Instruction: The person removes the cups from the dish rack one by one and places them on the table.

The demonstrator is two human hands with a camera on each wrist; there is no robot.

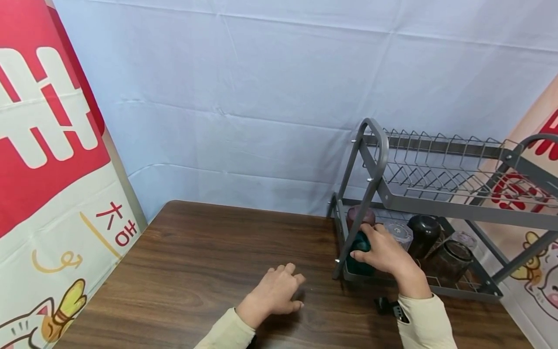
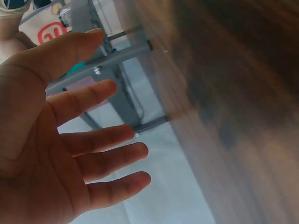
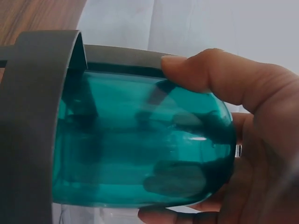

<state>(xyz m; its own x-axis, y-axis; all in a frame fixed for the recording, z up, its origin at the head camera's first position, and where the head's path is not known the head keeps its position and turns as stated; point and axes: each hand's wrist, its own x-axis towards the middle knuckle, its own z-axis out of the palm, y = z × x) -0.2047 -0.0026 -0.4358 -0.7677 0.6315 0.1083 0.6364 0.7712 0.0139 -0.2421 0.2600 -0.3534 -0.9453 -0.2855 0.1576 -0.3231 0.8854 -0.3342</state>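
A teal see-through glass stands at the left end of the lower tier of a grey metal dish rack. My right hand grips it from above. In the right wrist view the thumb lies along one side, the other fingers round the far side, and the glass's rounded end faces the palm. The rack's flat rim hides its other end. My left hand hovers low over the brown table, holding nothing; the left wrist view shows its fingers spread and relaxed.
Beside the teal glass on the lower tier are a purplish glass, a clear glass, a black one and a brownish one. Wire plate slots form the upper tier. A pale cloth hangs behind the table.
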